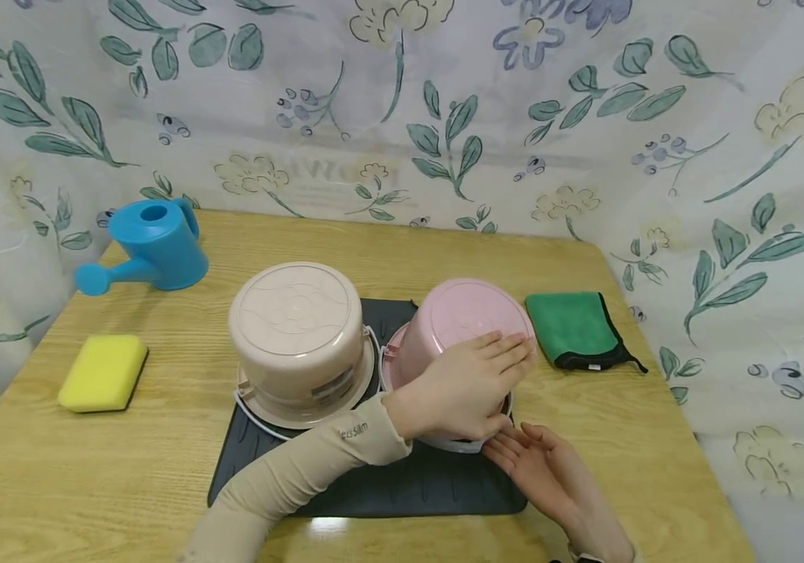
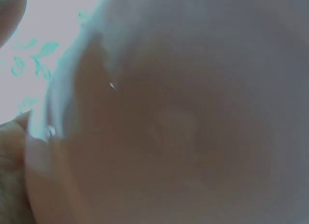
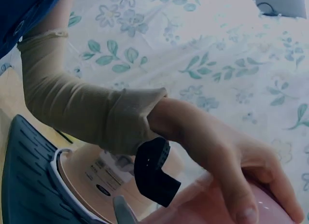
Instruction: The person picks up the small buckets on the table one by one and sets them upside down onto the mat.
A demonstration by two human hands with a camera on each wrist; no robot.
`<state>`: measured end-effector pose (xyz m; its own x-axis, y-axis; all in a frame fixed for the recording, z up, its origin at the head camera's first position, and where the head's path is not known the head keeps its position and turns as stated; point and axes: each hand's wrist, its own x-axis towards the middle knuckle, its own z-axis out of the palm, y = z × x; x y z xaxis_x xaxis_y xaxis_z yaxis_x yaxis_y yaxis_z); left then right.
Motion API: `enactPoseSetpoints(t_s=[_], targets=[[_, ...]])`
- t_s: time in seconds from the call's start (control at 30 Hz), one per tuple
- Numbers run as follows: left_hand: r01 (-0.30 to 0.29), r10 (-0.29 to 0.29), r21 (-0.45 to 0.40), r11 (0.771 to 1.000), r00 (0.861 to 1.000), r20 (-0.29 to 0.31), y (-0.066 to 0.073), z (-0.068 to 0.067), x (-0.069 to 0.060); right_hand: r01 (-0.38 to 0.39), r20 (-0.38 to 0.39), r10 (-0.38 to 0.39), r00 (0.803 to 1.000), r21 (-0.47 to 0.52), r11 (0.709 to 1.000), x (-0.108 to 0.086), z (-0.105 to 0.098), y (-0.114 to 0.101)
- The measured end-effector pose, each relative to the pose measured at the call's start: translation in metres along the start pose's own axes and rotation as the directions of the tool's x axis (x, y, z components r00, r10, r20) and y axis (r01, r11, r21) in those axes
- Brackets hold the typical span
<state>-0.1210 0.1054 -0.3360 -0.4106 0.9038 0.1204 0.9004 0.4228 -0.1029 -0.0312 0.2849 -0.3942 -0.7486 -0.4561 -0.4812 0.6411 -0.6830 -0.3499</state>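
A pink bucket [image 1: 472,303] stands upside down on the right part of a dark mat [image 1: 409,489]. My left hand [image 1: 468,383] rests across its side and the edge of its base, fingers extended. Low at the bucket's near right side, my right hand [image 1: 543,473] has loosely extended fingers by the rim and pale handle [image 1: 454,446]; whether they touch is unclear. In the left wrist view the blurred pink bucket [image 2: 169,127] fills most of the picture. From the right wrist, the left hand [image 3: 222,151] appears draped over the bucket.
An upturned beige bucket [image 1: 296,313] is left of the pink one on the mat. Further left are a blue watering can [image 1: 166,250] and a yellow sponge [image 1: 102,373]. A green cloth [image 1: 574,324] lies to the right. Floral sheeting [image 1: 374,141] hangs behind the wooden table [image 1: 184,336].
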Motion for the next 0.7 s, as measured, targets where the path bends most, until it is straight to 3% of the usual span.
enactPoseSetpoints(t_s=[0.3, 0.57, 0.7], targets=[[0.074, -0.052, 0.149, 0.986, 0.988, -0.145, 0.008, 0.012, 0.002, 0.047, -0.031, -0.045, 0.998, 0.035, 0.998, -0.003, -0.003, 0.006], [0.105, -0.084, 0.156, 0.982, 0.987, -0.139, 0.011, 0.014, 0.001, 0.087, -0.048, -0.084, 0.995, 0.064, 0.994, -0.007, -0.011, 0.007], [0.077, -0.07, 0.086, 0.993, 0.994, -0.079, 0.012, 0.008, -0.004, 0.149, -0.018, -0.148, 0.989, 0.09, 0.985, -0.012, -0.022, -0.003]])
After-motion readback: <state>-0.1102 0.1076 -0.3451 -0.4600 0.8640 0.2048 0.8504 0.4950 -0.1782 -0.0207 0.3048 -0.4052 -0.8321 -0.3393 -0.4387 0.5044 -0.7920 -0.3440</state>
